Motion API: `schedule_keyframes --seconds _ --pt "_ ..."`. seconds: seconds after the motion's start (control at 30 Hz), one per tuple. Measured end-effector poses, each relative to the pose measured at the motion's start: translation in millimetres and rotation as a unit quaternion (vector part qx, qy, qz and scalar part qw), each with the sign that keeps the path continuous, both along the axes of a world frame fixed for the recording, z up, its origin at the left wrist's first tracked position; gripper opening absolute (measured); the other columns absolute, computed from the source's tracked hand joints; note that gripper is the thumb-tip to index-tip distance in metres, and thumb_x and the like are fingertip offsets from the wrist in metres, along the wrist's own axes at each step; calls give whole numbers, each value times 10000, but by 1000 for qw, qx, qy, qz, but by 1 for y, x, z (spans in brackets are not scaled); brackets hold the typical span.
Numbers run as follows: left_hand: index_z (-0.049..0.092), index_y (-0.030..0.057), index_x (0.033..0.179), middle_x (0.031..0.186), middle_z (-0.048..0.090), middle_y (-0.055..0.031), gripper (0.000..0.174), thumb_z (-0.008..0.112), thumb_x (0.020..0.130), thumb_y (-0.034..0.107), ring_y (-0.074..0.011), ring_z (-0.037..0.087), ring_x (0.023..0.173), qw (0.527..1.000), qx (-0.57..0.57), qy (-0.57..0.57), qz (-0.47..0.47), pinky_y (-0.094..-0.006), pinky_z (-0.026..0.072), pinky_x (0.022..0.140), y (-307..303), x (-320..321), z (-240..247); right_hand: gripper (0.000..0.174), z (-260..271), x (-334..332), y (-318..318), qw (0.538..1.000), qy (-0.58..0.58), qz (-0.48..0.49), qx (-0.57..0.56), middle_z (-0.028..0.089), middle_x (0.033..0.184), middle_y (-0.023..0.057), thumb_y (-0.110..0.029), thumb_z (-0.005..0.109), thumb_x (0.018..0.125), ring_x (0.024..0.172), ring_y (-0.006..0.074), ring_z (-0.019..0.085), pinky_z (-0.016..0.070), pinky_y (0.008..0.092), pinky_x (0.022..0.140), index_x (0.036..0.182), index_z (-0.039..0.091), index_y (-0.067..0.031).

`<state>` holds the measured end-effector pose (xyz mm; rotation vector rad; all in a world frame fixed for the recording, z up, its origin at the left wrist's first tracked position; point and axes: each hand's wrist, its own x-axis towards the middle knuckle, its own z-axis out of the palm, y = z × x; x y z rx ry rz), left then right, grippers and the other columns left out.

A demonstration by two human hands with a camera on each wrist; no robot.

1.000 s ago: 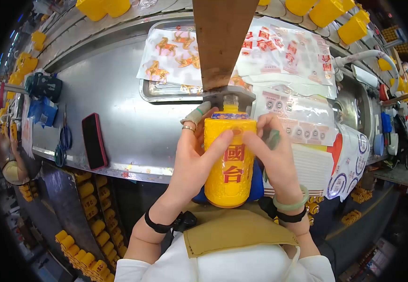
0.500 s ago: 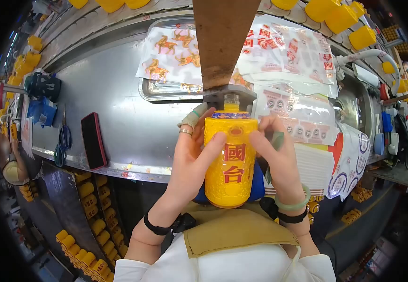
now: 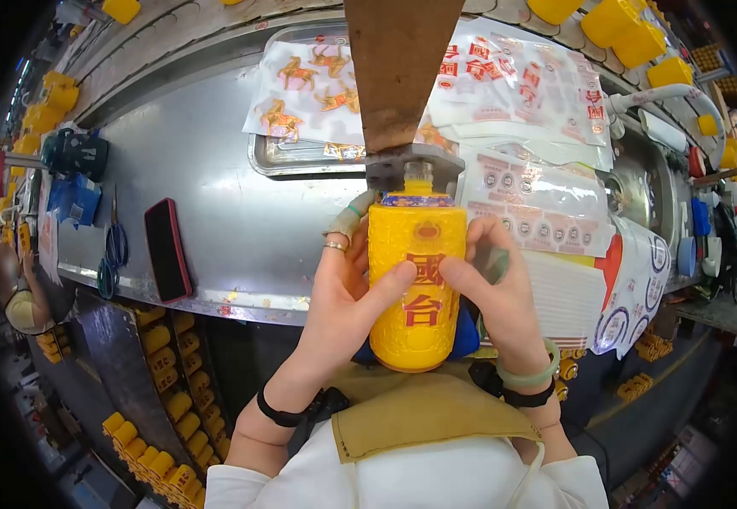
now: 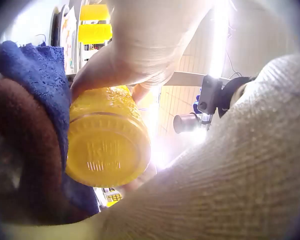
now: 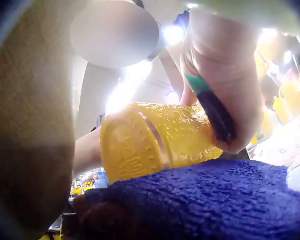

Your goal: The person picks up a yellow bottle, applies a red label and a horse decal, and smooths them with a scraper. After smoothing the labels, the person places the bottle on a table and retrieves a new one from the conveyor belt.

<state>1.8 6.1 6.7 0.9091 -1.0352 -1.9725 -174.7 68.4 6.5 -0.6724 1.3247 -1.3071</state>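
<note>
A yellow glass bottle with red characters, a red oval emblem and a blue patterned shoulder band lies tilted in front of the apron, its clear neck pointing away. My left hand grips its left side, thumb pressed beside the upper character; a pale cover wraps one finger. My right hand holds the other side, its thumb at the same character. A small green-and-black tool is tucked in the right palm. Beneath the bottle is a blue cloth, and the wrist views show the bottle's embossed base.
A brown post stands just beyond the bottle neck. Decal sheets and a metal tray lie behind. At left are a phone and scissors; a sink is at right. Yellow bottles line the back.
Both thumbs have slid from beside the oval emblem down the bottle's front to the upper red character. The bottle has shifted slightly away from the body. Bottles along the back have moved.
</note>
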Motion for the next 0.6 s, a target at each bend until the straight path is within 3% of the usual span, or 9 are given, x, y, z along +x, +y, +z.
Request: schedule_keyframes --seconds 0.6 --pt "257 -16 1574 1523 435 -189 727 675 985 70 -247 446 1411 1000 -4 -6 13 -398 370 1173 3 1 -4 362 -7 1 3 1000 10 -11 -15 469 913 -47 -146 845 861 814 59 447 392 214 729 1042 536 -98"
